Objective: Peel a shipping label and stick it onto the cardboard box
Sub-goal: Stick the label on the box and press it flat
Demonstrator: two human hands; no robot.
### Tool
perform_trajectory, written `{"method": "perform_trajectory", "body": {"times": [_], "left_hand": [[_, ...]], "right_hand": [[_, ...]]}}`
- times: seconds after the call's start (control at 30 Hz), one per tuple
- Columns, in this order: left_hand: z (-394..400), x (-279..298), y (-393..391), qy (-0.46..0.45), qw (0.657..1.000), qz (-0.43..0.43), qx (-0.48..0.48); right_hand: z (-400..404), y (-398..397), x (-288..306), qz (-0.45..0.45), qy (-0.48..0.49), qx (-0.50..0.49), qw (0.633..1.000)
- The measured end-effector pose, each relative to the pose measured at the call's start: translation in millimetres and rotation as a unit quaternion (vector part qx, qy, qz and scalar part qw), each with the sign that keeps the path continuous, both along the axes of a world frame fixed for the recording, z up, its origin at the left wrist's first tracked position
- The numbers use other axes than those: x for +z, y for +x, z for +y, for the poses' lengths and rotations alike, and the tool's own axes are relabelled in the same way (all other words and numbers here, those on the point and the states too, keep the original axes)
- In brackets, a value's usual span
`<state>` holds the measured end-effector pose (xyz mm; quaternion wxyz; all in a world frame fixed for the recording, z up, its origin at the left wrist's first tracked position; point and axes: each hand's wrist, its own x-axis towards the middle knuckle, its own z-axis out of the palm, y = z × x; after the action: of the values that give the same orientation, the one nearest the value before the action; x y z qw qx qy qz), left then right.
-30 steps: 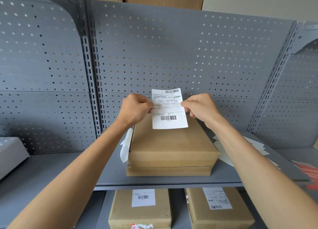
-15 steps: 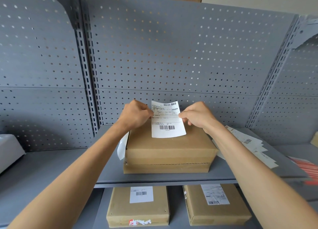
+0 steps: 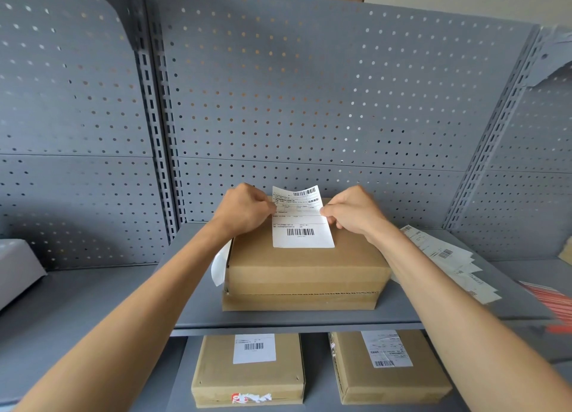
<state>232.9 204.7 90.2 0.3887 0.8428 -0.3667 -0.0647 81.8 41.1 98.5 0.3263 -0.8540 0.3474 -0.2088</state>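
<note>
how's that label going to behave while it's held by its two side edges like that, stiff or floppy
Probably floppy: the label is a thin sheet, and its top edge already curls where neither the left hand nor the right hand supports it. Likely very light, since fingertip pinches carry it. If its backing is off, it may grab the box on contact.

Cardboard box resting mid-shelf, pegboard right behind. Shipping label over the box's far top edge, lower part lying on the top face, upper part standing clear. Left hand at the label's left edge, right hand at its right edge (fingers pinched onto the paper on both sides). Backing sheet tucked against the box's left side. Spare labels fanned out on the shelf to the right. Two labelled boxes side by side on the level below.
</note>
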Motion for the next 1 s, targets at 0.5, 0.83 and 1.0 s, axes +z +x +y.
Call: {"method": "perform_trajectory", "body": {"times": [0.5, 0.83, 1.0], "left_hand": [[-3, -7, 1, 0.027, 0.999, -0.039, 0.011], [-4, -5, -10, 0.067, 0.988, -0.137, 0.020], [-4, -4, -15, 0.082, 0.980, -0.183, 0.018]], "right_hand": [[1, 7, -11, 0.026, -0.062, -0.008, 0.998], [2, 9, -11, 0.046, -0.090, -0.003, 0.995], [1, 11, -13, 0.053, -0.103, -0.003, 0.993]]}}
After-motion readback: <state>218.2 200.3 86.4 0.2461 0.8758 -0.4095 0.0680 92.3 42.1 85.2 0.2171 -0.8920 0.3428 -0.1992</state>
